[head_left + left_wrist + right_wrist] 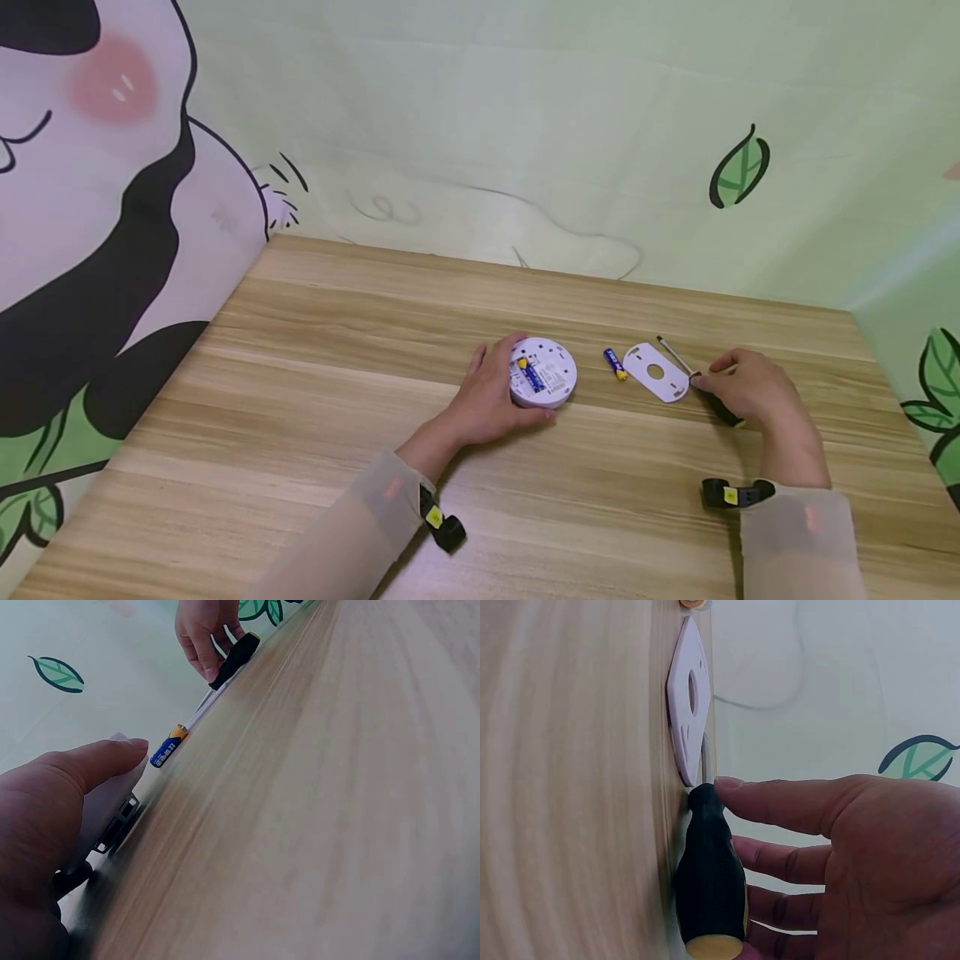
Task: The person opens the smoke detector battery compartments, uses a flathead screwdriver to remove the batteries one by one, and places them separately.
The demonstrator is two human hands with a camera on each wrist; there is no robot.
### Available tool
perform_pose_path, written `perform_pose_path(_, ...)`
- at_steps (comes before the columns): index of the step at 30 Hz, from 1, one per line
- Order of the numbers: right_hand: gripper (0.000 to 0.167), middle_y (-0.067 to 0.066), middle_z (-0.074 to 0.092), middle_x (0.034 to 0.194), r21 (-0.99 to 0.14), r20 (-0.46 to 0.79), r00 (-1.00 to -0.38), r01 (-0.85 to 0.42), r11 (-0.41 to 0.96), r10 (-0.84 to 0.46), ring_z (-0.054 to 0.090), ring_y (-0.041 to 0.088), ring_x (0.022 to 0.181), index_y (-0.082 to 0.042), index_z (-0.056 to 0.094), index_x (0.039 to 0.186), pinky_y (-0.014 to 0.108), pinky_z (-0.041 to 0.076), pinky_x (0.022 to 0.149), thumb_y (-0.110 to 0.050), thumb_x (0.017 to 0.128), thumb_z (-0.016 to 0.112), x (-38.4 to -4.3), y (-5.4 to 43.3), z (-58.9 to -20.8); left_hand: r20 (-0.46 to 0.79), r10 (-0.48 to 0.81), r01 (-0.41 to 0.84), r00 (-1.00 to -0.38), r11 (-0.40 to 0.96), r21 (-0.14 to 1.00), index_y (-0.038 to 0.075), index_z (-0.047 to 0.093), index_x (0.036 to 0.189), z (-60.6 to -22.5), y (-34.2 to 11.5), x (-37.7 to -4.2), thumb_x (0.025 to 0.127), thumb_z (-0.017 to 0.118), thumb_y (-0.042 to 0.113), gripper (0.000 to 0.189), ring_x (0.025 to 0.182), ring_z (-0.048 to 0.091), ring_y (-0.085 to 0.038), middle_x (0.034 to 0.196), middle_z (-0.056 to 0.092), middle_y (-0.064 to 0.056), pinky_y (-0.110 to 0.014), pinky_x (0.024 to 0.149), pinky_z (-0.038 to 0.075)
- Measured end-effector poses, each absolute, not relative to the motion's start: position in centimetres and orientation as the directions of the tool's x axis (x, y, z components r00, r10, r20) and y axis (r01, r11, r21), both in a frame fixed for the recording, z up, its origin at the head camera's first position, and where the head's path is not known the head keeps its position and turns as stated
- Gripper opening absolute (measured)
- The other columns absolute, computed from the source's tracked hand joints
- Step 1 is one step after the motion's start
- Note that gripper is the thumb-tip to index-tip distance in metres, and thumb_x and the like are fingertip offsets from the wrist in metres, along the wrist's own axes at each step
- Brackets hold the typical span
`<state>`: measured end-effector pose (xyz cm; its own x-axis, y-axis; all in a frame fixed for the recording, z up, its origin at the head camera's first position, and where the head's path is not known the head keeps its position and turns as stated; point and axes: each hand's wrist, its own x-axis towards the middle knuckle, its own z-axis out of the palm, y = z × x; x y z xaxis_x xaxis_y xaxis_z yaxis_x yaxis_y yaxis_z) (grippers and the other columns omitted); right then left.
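Two risks: loose battery may roll if nudged; tilting white round device may unseat its inserted battery | Container: device, one battery visible, at counter, left of loose battery | Left hand: fingers half-spread, gripping device rim | Right hand: fingers nearly closed, pinching screwdriver

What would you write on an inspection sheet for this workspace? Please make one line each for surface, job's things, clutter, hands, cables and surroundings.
Surface: wood-grain table, in view on all sides of the work.
Job's things: round white device with a blue battery in it; loose battery beside a white plate; screwdriver next to the plate.
Clutter: nothing seen.
Hands: left hand grips the device's side; right hand holds the screwdriver by its handle.
Cables: nothing seen.
Surroundings: pale green backdrop with a cartoon figure and leaves.
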<state>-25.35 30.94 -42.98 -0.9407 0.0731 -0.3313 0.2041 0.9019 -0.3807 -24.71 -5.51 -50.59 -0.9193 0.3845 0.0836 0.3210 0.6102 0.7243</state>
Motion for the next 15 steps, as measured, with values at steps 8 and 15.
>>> perform_pose_path(8, 0.055, 0.036, 0.058, 0.131, -0.375, -0.335, -0.941, 0.185, 0.908, 0.054, 0.057, 0.049, 0.111, 0.007, 0.057, 0.127, 0.054, 0.050, 0.088, -0.040, 0.099, 0.065, -25.40, 31.01, -43.29, 0.104, 0.365, 0.323, -0.925, 0.612, 0.722, 0.013, 0.021, 0.161, -50.56, -5.48, -24.69, 0.072, 0.091, 0.051, 0.120, 0.149, 0.038, -0.028, 0.158, 0.041, -0.011, -0.044, 0.133, 0.005)
perform_pose_path(15, 0.052, 0.032, 0.061, 0.121, -0.378, -0.335, -0.941, 0.185, 0.907, 0.052, 0.059, 0.040, 0.098, 0.007, 0.060, 0.120, 0.043, 0.049, 0.079, -0.040, 0.098, 0.067, -25.44, 30.87, -43.53, 0.122, 0.359, 0.331, -0.925, 0.609, 0.721, 0.012, 0.023, 0.161, -50.64, -5.50, -24.72, 0.070, 0.092, 0.052, 0.121, 0.147, 0.038, -0.030, 0.154, 0.043, -0.011, -0.044, 0.132, 0.010)
